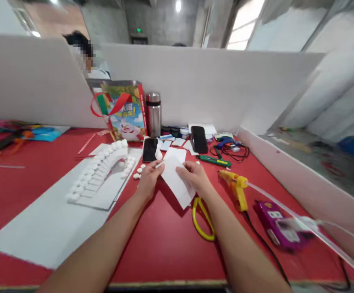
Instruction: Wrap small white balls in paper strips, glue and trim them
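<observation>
From where I stand, the small white sheet [174, 179] is up between the person's two hands, over the red table [164, 244]; take it as the middle of the clock. The left hand [148, 178] sits at nine, its thumb and fingers pinching the sheet's far left corner. The right hand [196, 177] is at three, thumb lying on the face, the other fingers curled along the right side. So both hands grip the one sheet, and its free corner slants down towards five.

Just past it at twelve lies another white piece [177, 153]. At nine, beyond the left hand, a white arched model [99, 173] stands on a pale board [48, 219]. A dark phone [150, 149] rests at eleven, a green tool [213, 160] at two, a yellow glue gun [237, 185] at three, and at five a yellow loop handle [197, 226], partly behind the right forearm.
</observation>
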The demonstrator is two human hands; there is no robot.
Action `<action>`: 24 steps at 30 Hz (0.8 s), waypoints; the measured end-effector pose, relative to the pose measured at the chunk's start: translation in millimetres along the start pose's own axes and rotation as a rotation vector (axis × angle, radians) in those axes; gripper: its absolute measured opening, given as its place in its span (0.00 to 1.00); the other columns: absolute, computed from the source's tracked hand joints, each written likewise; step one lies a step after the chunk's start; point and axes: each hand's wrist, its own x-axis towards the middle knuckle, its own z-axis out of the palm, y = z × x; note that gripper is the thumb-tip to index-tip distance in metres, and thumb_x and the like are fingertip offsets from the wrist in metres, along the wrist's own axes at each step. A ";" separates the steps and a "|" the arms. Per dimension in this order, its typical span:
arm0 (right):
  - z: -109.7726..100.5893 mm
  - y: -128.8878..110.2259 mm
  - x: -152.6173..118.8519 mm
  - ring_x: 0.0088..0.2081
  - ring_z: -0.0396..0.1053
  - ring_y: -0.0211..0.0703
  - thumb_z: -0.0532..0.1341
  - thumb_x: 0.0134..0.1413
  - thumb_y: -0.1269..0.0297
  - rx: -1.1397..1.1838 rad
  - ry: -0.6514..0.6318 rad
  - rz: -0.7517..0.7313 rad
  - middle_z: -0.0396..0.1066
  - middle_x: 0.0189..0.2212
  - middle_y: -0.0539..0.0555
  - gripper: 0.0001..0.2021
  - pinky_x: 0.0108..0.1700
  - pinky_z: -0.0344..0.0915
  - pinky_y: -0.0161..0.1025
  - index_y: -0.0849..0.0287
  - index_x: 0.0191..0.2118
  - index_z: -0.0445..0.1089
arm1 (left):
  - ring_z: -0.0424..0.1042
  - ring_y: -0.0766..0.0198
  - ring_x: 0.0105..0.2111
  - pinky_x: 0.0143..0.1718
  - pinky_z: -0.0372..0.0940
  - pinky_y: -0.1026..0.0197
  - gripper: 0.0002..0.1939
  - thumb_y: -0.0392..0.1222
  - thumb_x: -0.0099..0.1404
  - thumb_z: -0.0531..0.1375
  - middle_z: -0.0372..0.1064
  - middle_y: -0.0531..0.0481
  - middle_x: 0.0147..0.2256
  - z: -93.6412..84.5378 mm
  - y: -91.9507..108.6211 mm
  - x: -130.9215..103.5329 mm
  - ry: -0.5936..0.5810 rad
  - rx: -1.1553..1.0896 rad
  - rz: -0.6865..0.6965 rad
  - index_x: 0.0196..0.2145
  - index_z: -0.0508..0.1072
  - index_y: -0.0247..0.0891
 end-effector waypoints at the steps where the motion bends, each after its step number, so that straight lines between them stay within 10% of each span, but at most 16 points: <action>1: 0.6 -0.5 0.4 0.25 0.66 0.36 0.70 0.45 0.51 -0.008 -0.007 0.006 0.72 0.24 0.48 0.16 0.27 0.60 0.34 0.60 0.29 0.72 | 0.71 0.67 0.24 0.30 0.65 0.65 0.23 0.48 0.53 0.73 0.77 0.51 0.27 0.9 0.2 -0.4 -0.006 0.006 -0.005 0.42 0.76 0.33; 24: -5.3 -7.6 -15.7 0.31 0.75 0.41 0.74 0.42 0.60 0.127 -0.115 0.115 0.80 0.35 0.52 0.23 0.34 0.69 0.36 0.59 0.46 0.74 | 0.73 0.64 0.25 0.32 0.68 0.62 0.23 0.45 0.47 0.75 0.78 0.50 0.28 5.4 0.0 1.9 -0.052 -0.019 -0.048 0.39 0.78 0.33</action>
